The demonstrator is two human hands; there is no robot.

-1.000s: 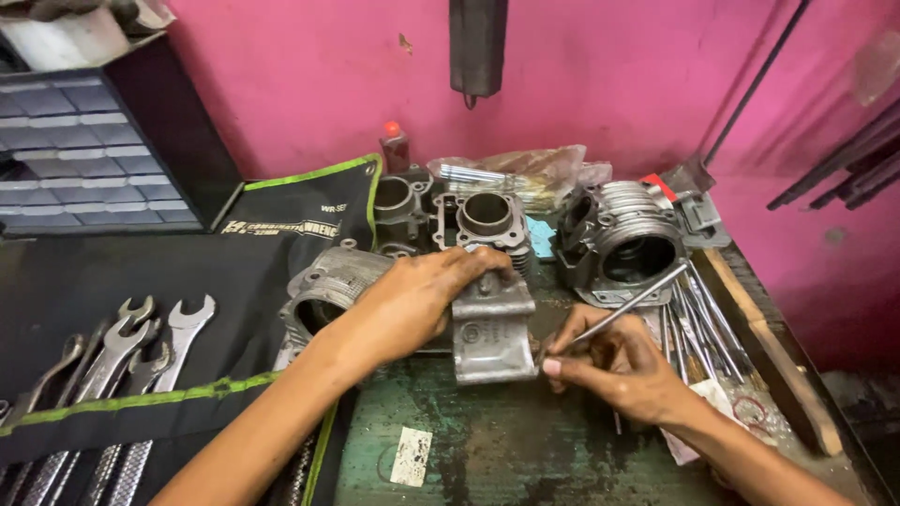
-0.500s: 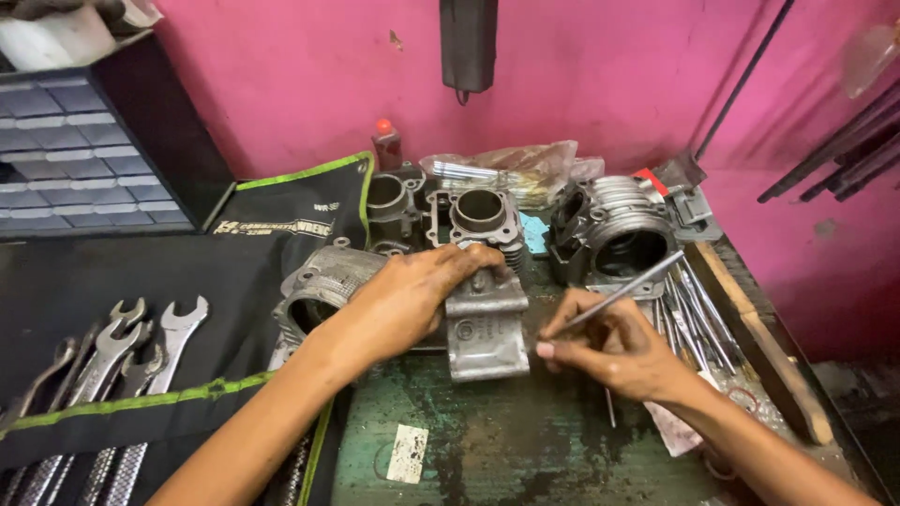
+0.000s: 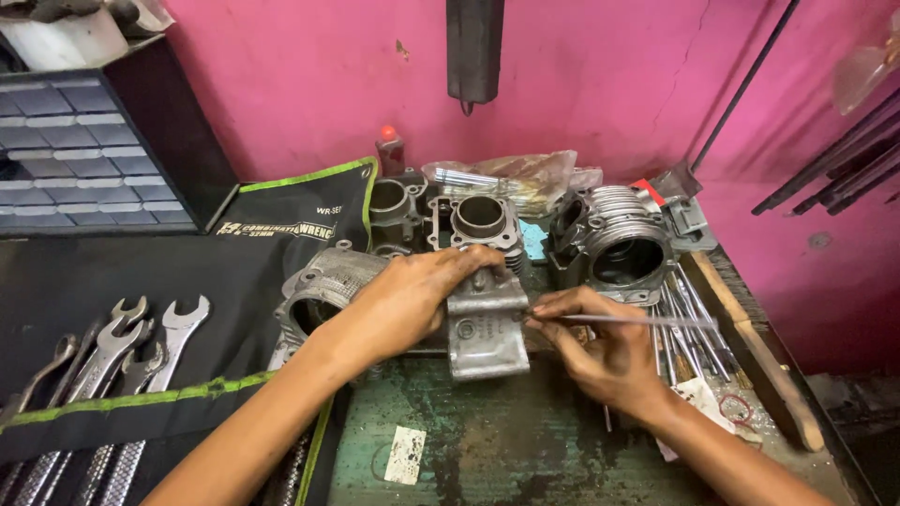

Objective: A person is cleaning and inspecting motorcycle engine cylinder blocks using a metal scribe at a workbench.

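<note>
My left hand [image 3: 412,300] lies on top of a grey metal engine block [image 3: 486,330] at the middle of the bench, gripping its upper edge. My right hand [image 3: 600,351] pinches a thin metal rod [image 3: 647,320] near its left end. The rod lies almost level, and its tip touches the right side of the block. Just left of the block sits a round finned cylinder part [image 3: 323,290], partly covered by my left wrist.
Several engine cylinders [image 3: 614,245] stand along the pink wall at the back. Loose rods [image 3: 689,319] and a wooden stick [image 3: 750,351] lie at the right. A black tool roll with wrenches [image 3: 122,361] covers the left, with a drawer cabinet [image 3: 84,155] behind it.
The rod in my right hand has dropped from a steep upward slant to nearly level, with its tip at the block's side. My left hand stays on the block.
</note>
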